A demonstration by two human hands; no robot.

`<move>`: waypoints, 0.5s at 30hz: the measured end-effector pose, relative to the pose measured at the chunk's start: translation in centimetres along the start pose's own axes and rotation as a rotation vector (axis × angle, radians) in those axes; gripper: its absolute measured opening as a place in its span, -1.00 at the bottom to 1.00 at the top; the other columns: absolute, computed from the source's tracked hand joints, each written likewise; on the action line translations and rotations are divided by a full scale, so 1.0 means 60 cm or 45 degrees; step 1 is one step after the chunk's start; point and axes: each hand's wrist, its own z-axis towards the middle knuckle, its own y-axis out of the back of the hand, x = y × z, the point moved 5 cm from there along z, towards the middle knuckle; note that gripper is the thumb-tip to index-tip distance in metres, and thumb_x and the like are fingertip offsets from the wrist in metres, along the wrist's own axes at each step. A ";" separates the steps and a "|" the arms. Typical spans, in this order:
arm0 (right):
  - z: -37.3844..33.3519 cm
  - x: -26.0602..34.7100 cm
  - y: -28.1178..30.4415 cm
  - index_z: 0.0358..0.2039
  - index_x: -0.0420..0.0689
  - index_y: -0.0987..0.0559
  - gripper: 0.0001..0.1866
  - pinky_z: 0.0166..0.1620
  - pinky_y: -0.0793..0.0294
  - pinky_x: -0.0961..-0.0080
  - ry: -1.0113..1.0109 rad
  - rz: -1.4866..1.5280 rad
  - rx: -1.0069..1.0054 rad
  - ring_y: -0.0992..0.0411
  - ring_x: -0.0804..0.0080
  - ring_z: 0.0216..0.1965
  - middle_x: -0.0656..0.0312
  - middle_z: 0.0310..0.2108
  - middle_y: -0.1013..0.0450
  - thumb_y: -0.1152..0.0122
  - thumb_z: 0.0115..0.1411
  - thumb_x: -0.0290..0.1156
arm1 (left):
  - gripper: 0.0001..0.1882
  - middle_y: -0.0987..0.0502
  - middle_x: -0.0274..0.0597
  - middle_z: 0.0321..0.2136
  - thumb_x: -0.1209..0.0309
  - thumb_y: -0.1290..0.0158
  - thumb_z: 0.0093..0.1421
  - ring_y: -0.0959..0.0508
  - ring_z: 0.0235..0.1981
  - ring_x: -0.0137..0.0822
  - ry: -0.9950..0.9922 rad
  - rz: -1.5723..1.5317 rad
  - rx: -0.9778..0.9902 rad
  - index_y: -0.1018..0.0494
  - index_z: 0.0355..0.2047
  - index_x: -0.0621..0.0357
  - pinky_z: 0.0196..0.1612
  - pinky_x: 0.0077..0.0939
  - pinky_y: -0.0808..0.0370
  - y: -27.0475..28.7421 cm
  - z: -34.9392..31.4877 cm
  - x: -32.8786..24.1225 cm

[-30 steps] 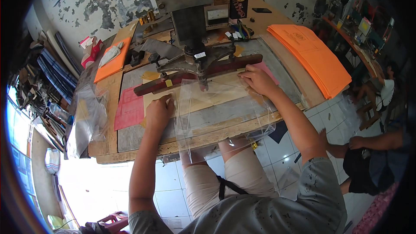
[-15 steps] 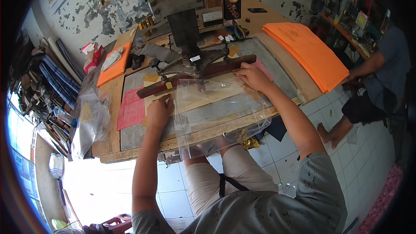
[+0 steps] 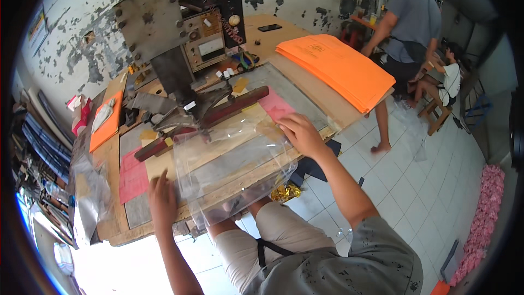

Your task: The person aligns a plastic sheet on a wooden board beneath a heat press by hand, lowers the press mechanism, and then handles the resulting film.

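A clear plastic sheet (image 3: 234,177) lies over the near part of the worktable, its loose end hanging over the front edge. Its far end reaches the long dark-red bar (image 3: 164,147) of a press machine (image 3: 150,19). My left hand (image 3: 162,196), slightly blurred, is beside the sheet's left side with its fingers stretched forward and nothing visible in them. On the sheet's right side my right hand (image 3: 300,134) has its fingers extended at the edge; whether they touch the plastic is unclear. Pink sheets (image 3: 134,175) show beneath the bar's ends.
Orange folders (image 3: 338,68) are stacked at the table's right. Another orange piece (image 3: 106,117) and crumpled clear plastic (image 3: 90,196) lie left. A phone (image 3: 269,28) rests at the back. One person (image 3: 412,22) stands at the right; another (image 3: 450,79) sits near a wooden stool (image 3: 434,112).
Both hands have drawn back from the bar toward the table's front. My view has turned to the right. The co-worker at the right is now upright, and a seated person has come into sight.
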 end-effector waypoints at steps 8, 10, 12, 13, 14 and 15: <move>-0.232 -0.010 -0.052 0.28 -0.26 -0.38 -0.48 0.41 0.03 -0.20 -0.196 -0.313 -0.340 -0.05 -0.31 0.43 -0.13 0.38 -0.22 0.01 0.45 -0.19 | -0.41 -0.17 -0.02 0.45 0.01 0.21 0.50 -0.07 0.49 0.12 0.059 0.624 -0.546 -0.24 0.40 0.02 0.47 0.21 0.00 -0.039 -0.230 0.046; -0.247 -0.025 -0.093 0.39 -0.31 -0.15 -0.34 0.44 0.21 -0.29 -0.222 -0.219 -0.490 0.15 -0.48 0.47 -0.32 0.45 0.03 0.02 0.46 -0.14 | -0.40 -0.16 -0.01 0.45 0.00 0.22 0.50 -0.06 0.49 0.14 0.081 0.584 -0.630 -0.19 0.42 0.01 0.47 0.24 0.01 -0.064 -0.246 0.061; -0.243 -0.038 -0.128 0.41 -0.29 -0.09 -0.26 0.43 0.25 -0.31 -0.224 -0.214 -0.596 0.20 -0.48 0.48 -0.32 0.46 0.08 -0.02 0.43 -0.09 | -0.38 -0.11 0.04 0.46 -0.02 0.20 0.49 0.02 0.50 0.21 0.112 0.511 -0.762 -0.15 0.42 0.00 0.45 0.36 0.05 -0.086 -0.252 0.080; -0.243 -0.044 -0.136 0.43 -0.28 -0.03 -0.19 0.43 0.28 -0.33 -0.222 -0.211 -0.708 0.25 -0.48 0.49 -0.32 0.48 0.13 -0.07 0.41 -0.03 | -0.38 -0.11 0.04 0.46 -0.02 0.20 0.49 0.02 0.50 0.21 0.112 0.515 -0.765 -0.15 0.42 0.00 0.45 0.36 0.05 -0.097 -0.245 0.083; -0.244 -0.051 -0.142 0.44 -0.26 0.03 -0.08 0.42 0.28 -0.36 -0.239 -0.241 -0.699 0.31 -0.48 0.50 -0.32 0.48 0.18 -0.19 0.33 -0.02 | -0.37 -0.08 0.07 0.46 -0.04 0.19 0.48 0.03 0.50 0.24 0.093 0.533 -0.854 -0.13 0.41 0.01 0.45 0.39 0.07 -0.103 -0.237 0.084; -0.239 -0.048 -0.146 0.44 -0.26 0.03 -0.08 0.42 0.28 -0.36 -0.238 -0.236 -0.699 0.31 -0.48 0.50 -0.32 0.48 0.18 -0.19 0.33 -0.02 | -0.36 -0.05 0.11 0.46 -0.05 0.18 0.47 0.05 0.50 0.27 0.076 0.553 -0.943 -0.12 0.40 0.02 0.44 0.43 0.08 -0.108 -0.235 0.086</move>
